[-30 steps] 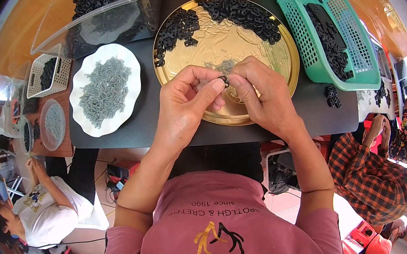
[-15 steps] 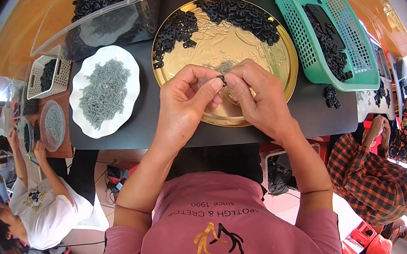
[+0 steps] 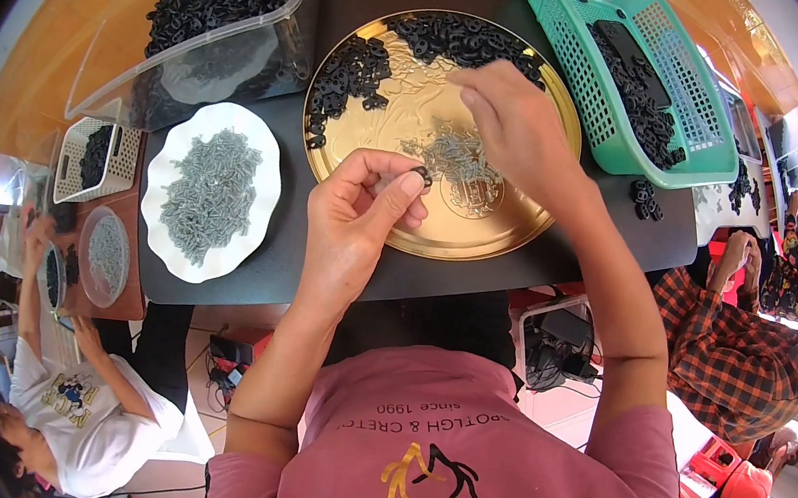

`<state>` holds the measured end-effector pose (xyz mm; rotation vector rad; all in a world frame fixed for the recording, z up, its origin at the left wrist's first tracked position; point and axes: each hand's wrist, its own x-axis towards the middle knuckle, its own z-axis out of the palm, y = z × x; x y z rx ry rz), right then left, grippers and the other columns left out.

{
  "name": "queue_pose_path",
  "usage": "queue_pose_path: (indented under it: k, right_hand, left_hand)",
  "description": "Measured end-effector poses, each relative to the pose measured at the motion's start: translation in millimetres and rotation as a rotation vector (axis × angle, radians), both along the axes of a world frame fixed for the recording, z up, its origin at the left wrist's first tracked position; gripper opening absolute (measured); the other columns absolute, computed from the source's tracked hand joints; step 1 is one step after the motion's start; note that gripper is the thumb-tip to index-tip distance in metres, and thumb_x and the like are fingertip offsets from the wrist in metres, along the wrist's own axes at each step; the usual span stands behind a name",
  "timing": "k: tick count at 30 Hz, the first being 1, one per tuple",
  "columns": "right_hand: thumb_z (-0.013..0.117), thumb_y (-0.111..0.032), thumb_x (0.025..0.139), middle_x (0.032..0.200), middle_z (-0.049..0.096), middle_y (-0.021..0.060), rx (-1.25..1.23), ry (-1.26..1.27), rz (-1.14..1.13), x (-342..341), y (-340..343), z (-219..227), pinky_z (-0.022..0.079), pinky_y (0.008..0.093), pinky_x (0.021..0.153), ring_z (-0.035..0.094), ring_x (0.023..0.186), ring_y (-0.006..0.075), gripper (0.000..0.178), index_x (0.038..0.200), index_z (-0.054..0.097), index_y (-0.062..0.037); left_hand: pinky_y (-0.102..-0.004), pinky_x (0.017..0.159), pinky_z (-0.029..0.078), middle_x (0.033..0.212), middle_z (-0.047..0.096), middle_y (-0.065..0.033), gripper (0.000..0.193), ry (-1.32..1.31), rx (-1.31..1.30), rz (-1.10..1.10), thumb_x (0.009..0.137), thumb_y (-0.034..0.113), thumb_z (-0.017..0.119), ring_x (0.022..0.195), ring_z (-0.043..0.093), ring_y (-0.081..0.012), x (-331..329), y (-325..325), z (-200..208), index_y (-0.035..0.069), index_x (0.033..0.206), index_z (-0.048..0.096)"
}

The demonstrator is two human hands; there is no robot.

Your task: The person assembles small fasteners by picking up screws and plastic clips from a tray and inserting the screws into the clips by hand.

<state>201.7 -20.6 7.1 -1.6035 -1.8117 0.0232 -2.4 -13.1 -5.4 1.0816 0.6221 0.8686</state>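
Note:
My left hand [image 3: 360, 200] is closed in a pinch on a small black plastic part [image 3: 420, 175], held over the near rim of a round gold tray [image 3: 391, 235]. My right hand [image 3: 512, 119] is over the tray's far right side, just short of the heap of black plastic parts [image 3: 458, 37]. Its thumb and forefinger point left and stand slightly apart, with nothing visible between them. Below that hand, a loose pile of thin silvery metal pins [image 3: 463, 163] lies on the tray. A second heap of black parts [image 3: 352, 76] sits along the tray's left side.
Left of the tray, a white wavy-edged dish [image 3: 159, 217] holds many grey pins. A clear bin [image 3: 195, 49] of black parts stands behind it. At the right is a green perforated basket [image 3: 618, 141], with loose black parts [image 3: 648, 201] beside it. People work at both sides.
My right hand has left the black part and moved up and away over the tray, uncovering the pin pile. My left hand keeps its pinch on the part, slightly lower.

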Motion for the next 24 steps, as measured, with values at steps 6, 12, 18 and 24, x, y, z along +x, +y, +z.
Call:
queue_pose_path:
  k: [6, 12, 18, 24]
  right_hand:
    - [0.056, 0.003, 0.074, 0.101, 0.058, 0.0138, -0.106, -0.304, -0.107, 4, 54, -9, 0.050, 0.0394, 0.073, 0.062, 0.085, 0.0337, 0.038, 0.112, 0.063, -0.0030]
    - [0.064, -0.005, 0.072, 0.100, 0.056, 0.0142, -0.119, -0.424, -0.040, 0, 61, -14, 0.052, 0.0396, 0.070, 0.063, 0.082, 0.0317, 0.030, 0.102, 0.066, -0.0045]
    - [0.064, -0.011, 0.077, 0.099, 0.060, 0.0110, -0.006, -0.273, -0.067, 2, 49, -11, 0.052, 0.0397, 0.069, 0.064, 0.082, 0.0299, 0.018, 0.094, 0.066, -0.0051]
    - [0.061, -0.022, 0.086, 0.086, 0.064, 0.0119, -0.095, -0.175, -0.166, -13, 64, -13, 0.051, 0.0401, 0.068, 0.064, 0.077, 0.0321, 0.019, 0.092, 0.069, -0.0051]
  left_hand:
    - [-0.0214, 0.065, 0.048, 0.079, 0.063, -0.0048, 0.013, 0.001, -0.008, -0.007, 0.090, 0.007, 0.062, 0.069, 0.059, -0.0089, -4, 1, -2, -0.001, 0.100, 0.060]
    - [-0.0218, 0.065, 0.048, 0.080, 0.064, -0.0056, 0.012, -0.005, -0.030, -0.012, 0.090, 0.006, 0.061, 0.069, 0.059, -0.0091, -6, 2, -2, -0.001, 0.100, 0.059]
    - [-0.0205, 0.065, 0.049, 0.079, 0.064, -0.0049, 0.011, -0.057, -0.037, -0.021, 0.090, 0.004, 0.061, 0.070, 0.060, -0.0078, -7, 4, -6, -0.002, 0.099, 0.059]
    - [-0.0206, 0.065, 0.049, 0.079, 0.064, -0.0046, 0.012, -0.048, -0.023, -0.023, 0.090, 0.004, 0.061, 0.070, 0.060, -0.0078, -6, 4, -6, -0.002, 0.100, 0.059]
